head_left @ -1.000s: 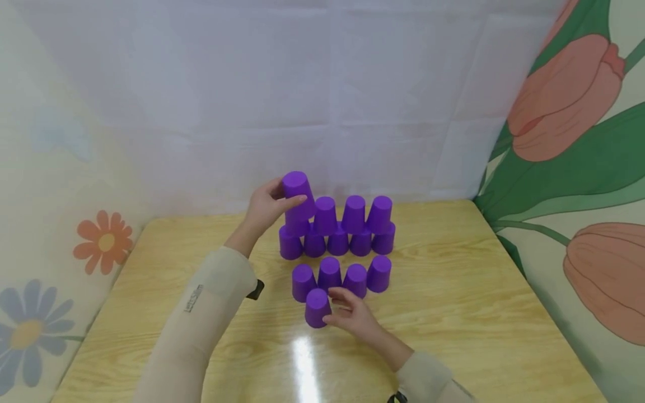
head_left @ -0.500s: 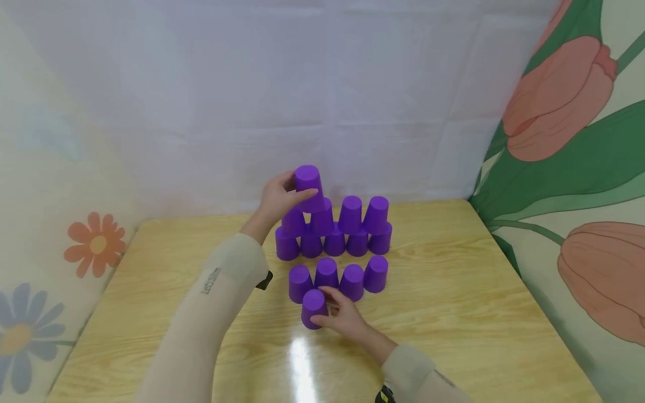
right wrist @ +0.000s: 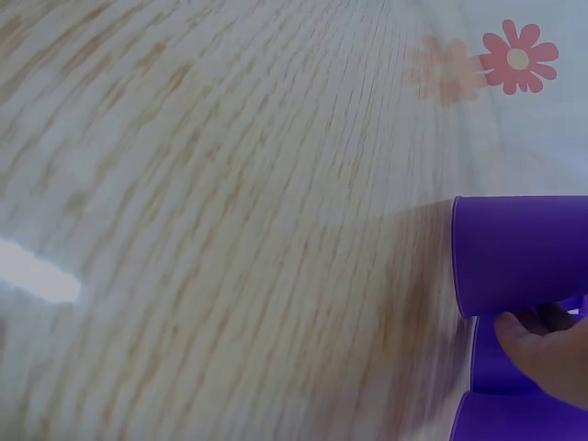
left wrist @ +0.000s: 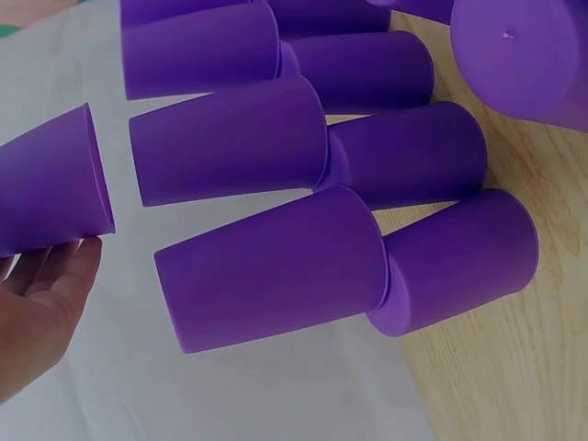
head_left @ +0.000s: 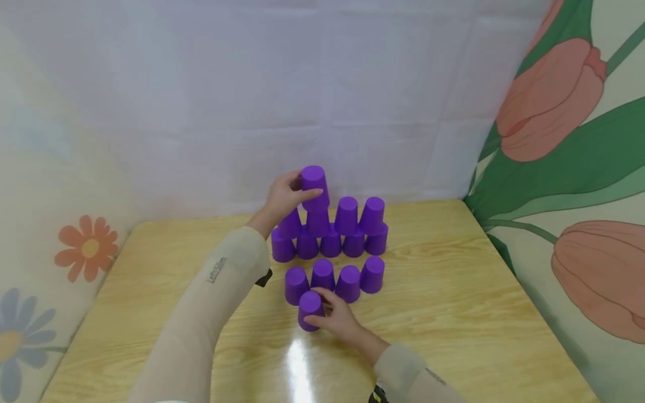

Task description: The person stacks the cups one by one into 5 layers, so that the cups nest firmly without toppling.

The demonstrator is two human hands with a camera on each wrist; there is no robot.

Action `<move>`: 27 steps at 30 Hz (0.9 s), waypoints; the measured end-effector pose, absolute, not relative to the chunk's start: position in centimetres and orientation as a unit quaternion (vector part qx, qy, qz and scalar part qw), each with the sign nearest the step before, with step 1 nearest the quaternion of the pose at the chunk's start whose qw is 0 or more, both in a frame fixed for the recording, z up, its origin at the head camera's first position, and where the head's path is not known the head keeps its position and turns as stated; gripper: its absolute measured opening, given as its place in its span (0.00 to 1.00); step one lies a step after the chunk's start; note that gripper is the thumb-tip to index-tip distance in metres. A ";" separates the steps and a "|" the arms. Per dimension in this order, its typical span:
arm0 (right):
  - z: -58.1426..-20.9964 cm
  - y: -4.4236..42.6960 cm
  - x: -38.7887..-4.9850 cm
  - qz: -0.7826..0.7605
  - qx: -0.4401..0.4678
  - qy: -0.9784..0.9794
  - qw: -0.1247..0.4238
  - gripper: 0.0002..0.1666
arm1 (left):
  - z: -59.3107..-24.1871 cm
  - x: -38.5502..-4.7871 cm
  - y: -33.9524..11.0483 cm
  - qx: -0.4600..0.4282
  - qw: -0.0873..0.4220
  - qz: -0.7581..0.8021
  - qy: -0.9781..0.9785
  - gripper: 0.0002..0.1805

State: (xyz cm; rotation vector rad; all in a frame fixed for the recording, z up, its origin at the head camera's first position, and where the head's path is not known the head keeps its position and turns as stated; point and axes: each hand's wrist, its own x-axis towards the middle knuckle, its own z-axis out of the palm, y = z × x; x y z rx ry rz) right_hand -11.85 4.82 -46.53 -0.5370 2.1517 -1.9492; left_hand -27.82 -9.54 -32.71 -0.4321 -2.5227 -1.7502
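Observation:
My left hand (head_left: 283,200) grips an upside-down purple cup (head_left: 315,189) by its side, above the back stack. In the left wrist view a gap separates that held cup (left wrist: 50,184) from the upper-tier cups (left wrist: 230,142). The stack has a bottom row of several inverted cups (head_left: 331,244) and a second tier of inverted cups (head_left: 347,215) bridging them. Nearer the front, my right hand (head_left: 341,321) holds another inverted purple cup (head_left: 310,302), thumb and fingers round its right side. The right wrist view shows only part of this hand (right wrist: 556,363).
Several more inverted purple cups (head_left: 295,285) stand between the stack and the front cup. The wooden table (head_left: 443,302) meets a white sheet (head_left: 216,112) behind. Flower-patterned walls (head_left: 544,106) border both sides.
My left hand has carried its cup rightward from over the stack's left end to above the first and second upper cups. My right hand has closed round the front cup.

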 end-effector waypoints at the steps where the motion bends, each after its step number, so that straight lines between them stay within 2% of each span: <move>1: -46.6 4.7 -11.9 -0.657 -0.180 0.726 0.092 0.29 | -32.7 -27.9 -9.5 -0.138 0.017 -0.565 -0.813 0.31; 9: -46.6 4.7 -11.6 -0.657 -0.169 0.730 0.084 0.27 | -33.2 -28.3 -8.6 -0.144 -0.010 -0.564 -0.813 0.33; 20: -46.2 5.1 -11.1 -0.656 -0.173 0.731 0.074 0.26 | -32.9 -28.7 -7.1 -0.130 -0.007 -0.555 -0.821 0.35; 27: -46.2 5.3 -11.0 -0.662 -0.171 0.724 0.093 0.27 | -33.0 -28.9 -6.5 -0.139 0.007 -0.557 -0.819 0.32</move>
